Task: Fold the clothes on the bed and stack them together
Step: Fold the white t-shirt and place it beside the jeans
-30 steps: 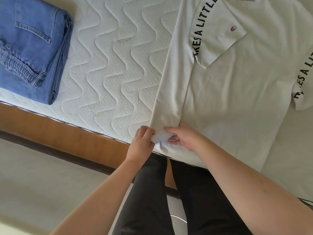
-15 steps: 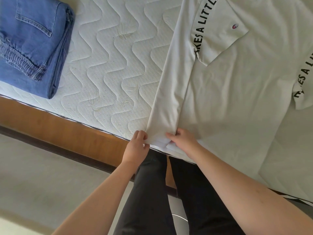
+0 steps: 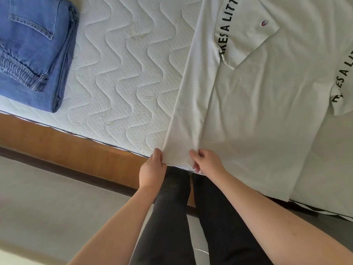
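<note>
A person standing at the side of a bed pinches the near hem of a white T-shirt (image 3: 254,111) with both hands, the garment spread flat on the quilted white mattress (image 3: 122,69) with its left side panel folded inward over the body. The left hand (image 3: 152,169) grips the folded corner of the hem between thumb and curled fingers, right at the mattress edge; the right hand (image 3: 207,162) pinches the same hem just beside it, fingers curled under the cloth, a narrow span of fabric stretched between the two. The shirt's sleeves carry black block lettering, and a small red logo sits on the folded-in left sleeve. A pair of folded blue jeans (image 3: 34,52) lies well apart from the shirt at the far left of the mattress, a back pocket and waistband facing up. Below the mattress runs the brown wooden bed frame (image 3: 72,144), and beneath it a pale floor (image 3: 47,203). The person's legs in black trousers (image 3: 172,217) stand against the frame directly under the hands.
</note>
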Tool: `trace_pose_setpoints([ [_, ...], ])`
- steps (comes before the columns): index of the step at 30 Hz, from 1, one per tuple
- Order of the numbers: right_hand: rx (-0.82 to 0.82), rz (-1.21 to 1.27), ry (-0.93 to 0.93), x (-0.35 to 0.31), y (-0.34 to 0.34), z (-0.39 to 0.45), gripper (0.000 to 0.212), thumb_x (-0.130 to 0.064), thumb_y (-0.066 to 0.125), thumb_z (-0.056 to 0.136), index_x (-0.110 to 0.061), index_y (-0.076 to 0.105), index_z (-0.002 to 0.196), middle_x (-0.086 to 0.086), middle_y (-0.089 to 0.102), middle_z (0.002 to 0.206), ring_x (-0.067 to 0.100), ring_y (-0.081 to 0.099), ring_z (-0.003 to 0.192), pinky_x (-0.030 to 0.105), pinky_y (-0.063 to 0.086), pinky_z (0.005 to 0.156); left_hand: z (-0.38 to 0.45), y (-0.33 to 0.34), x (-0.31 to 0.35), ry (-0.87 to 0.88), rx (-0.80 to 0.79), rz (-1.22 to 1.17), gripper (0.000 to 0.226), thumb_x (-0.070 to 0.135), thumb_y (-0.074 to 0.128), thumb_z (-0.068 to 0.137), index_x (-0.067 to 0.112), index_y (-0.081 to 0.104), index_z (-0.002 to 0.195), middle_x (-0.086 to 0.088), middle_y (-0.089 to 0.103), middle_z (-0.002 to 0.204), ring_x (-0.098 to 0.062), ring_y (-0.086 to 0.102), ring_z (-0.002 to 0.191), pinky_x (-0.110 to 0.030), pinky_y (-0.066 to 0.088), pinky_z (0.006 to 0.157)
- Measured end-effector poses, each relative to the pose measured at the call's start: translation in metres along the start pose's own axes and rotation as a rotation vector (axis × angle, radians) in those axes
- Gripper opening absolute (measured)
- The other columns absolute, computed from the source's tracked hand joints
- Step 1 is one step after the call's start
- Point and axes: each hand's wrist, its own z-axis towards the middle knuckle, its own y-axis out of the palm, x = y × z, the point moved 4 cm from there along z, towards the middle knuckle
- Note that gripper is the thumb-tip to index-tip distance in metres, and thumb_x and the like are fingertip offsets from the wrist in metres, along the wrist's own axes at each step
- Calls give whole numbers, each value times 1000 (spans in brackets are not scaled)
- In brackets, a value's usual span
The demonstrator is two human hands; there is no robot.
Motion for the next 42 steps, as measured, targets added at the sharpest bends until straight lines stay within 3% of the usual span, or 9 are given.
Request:
trace_pose_setpoints([
  [7, -13, -346, 103, 0, 6, 5, 42, -47, 46, 95, -14, 63, 75, 1, 72, 65, 17, 67, 51, 31, 56, 66, 16, 6, 7, 95, -191, 209, 17, 8, 43, 92, 22, 38, 100, -1, 57, 93, -25, 58, 76, -33, 44, 61],
  [11, 167, -483, 41, -14, -2, 7, 46, -59, 51, 92, -17, 53, 71, -1, 60, 65, 20, 59, 62, 32, 45, 57, 21, -5, 8, 134, -124, 176, 29, 13, 55, 88, 22, 43, 114, 3, 57, 100, -21, 59, 85, -33, 48, 75],
  [18, 432, 139, 28, -31, -24, 23, 24, -44, 67, 87, -24, 58, 97, -12, 66, 84, 10, 64, 81, 22, 43, 66, 23, 0, 1, 353, -229, 380, 39, 9, 52, 90, 23, 41, 125, -2, 52, 107, -23, 59, 88, -35, 48, 81],
  [24, 192, -309, 165, -44, -50, 41, 14, -26, 70, 81, -12, 71, 83, 9, 73, 81, 26, 69, 83, 34, 55, 77, 28, -13, 9, 283, -285, 397, 31, 30, 47, 90, 26, 48, 120, 2, 49, 115, -22, 52, 105, -39, 42, 93],
  [29, 455, -88, 26, -78, -79, 57, 31, -38, 70, 85, -11, 66, 98, 7, 71, 99, 26, 65, 96, 31, 47, 81, 62, -38, 41, 169, -87, 13, 29, 35, 45, 99, 17, 48, 122, -2, 55, 115, -22, 57, 102, -39, 49, 87],
  [33, 416, -67, -13, -99, -83, 76, 35, -39, 71, 85, -4, 66, 85, 10, 71, 82, 30, 67, 84, 36, 52, 74, 108, -39, 79, 45, -114, -239, 39, 39, 55, 97, 18, 49, 128, 2, 58, 117, -17, 58, 102, -31, 45, 80],
  [36, 430, -227, 9, -99, -89, 77, 26, -43, 68, 85, -20, 60, 79, 2, 63, 76, 27, 64, 84, 30, 39, 66, 135, -42, 94, -119, -107, -173, 23, 32, 60, 94, 18, 58, 112, 3, 63, 103, -22, 61, 98, -31, 43, 71],
  [39, 359, -365, 85, -95, -98, 78, 29, -51, 70, 81, -21, 68, 83, 2, 68, 80, 25, 66, 85, 28, 39, 65, 148, -47, 101, -178, -222, 15, 6, 16, 58, 91, 18, 64, 91, 0, 66, 93, -22, 63, 84, -30, 42, 63],
  [42, 354, -390, 81, -104, -113, 83, 30, -51, 71, 80, -22, 68, 84, 1, 70, 83, 23, 67, 84, 28, 44, 67, 160, -56, 113, -126, -241, 113, 10, 15, 59, 88, 15, 63, 98, -2, 63, 89, -23, 60, 83, -33, 47, 68],
])
